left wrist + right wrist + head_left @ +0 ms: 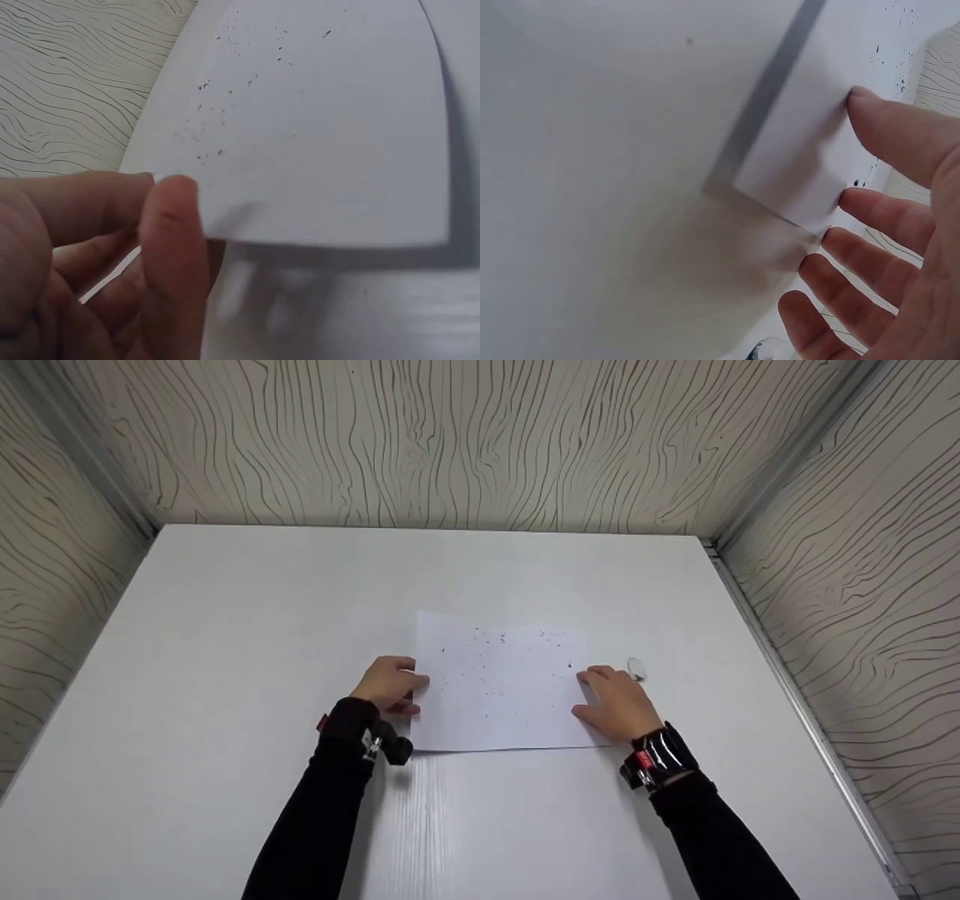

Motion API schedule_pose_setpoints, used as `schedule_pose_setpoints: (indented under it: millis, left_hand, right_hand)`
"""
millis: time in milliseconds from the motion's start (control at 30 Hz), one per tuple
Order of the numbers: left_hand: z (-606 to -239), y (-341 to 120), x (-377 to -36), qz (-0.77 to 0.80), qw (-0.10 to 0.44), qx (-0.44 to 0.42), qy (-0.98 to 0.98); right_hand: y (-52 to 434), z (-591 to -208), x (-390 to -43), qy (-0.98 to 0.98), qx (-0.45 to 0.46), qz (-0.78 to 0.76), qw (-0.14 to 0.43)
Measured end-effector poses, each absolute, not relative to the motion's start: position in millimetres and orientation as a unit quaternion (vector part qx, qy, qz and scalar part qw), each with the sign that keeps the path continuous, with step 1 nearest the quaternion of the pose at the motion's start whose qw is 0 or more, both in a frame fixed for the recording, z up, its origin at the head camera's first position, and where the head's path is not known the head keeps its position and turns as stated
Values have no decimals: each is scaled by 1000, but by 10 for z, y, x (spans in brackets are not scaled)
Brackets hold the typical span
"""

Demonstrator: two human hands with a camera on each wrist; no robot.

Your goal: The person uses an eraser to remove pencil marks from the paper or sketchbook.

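Observation:
A white sheet of paper (495, 690) scattered with small dark specks lies in front of me. My left hand (388, 684) pinches its left edge; in the left wrist view the thumb (172, 225) is on top and other fingers pass beneath. That end stands slightly off the table, with a shadow under it. At the right edge, my right hand (619, 705) touches the sheet. The right wrist view shows its thumb (877, 124) and index fingertip on the paper, the remaining fingers spread along and past the edge.
A small clear object (636, 668) sits just beyond the right hand; its kind is not plain. The white table (247, 607) is bordered by wood-grain-patterned panels (450, 450) at the back and both sides. A metal rail (810, 712) runs along the right edge.

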State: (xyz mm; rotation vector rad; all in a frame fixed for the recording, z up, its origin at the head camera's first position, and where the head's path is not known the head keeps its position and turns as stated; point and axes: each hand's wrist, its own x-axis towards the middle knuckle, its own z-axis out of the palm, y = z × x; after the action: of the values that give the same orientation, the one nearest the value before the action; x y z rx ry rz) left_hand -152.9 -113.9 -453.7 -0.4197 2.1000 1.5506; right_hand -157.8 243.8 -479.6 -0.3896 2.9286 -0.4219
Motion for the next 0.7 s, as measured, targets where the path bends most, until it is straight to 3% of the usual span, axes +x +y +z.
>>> schedule_pose_setpoints:
  millis: [700]
  left_hand:
    - [-4655, -1158, -1573, 628, 244, -211, 708]
  right_hand:
    - [2483, -4785, -1592, 980, -100, -163, 52]
